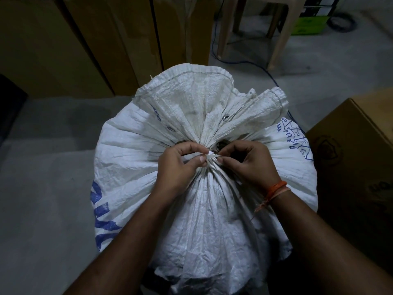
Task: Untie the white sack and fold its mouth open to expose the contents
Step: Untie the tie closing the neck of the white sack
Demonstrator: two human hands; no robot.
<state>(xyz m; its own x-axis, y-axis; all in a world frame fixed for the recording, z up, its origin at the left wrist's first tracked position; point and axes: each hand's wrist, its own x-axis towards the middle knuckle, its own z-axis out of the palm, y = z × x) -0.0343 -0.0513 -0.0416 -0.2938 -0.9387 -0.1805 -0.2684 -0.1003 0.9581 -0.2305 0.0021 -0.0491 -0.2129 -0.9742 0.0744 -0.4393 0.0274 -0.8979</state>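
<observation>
A full white woven sack (131, 167) with blue print stands on the floor in front of me, its neck gathered tight. Above the neck the sack's mouth (191, 99) fans out in pleats, with metal eyelets showing. A white tie strip (210, 155) is knotted at the neck. My left hand (180, 165) pinches the strip from the left with thumb and forefinger. From the right, my right hand (248, 160) pinches the same knot with its fingertips; an orange thread band circles that wrist. The contents are hidden.
Tall cardboard boxes (85, 39) line the wall at the back left. Another cardboard box (357, 158) sits close on the right. A beige plastic stool (255, 22) stands behind, with a blue cable (214, 39) trailing over the grey floor. A green box (306, 24) is at the far right.
</observation>
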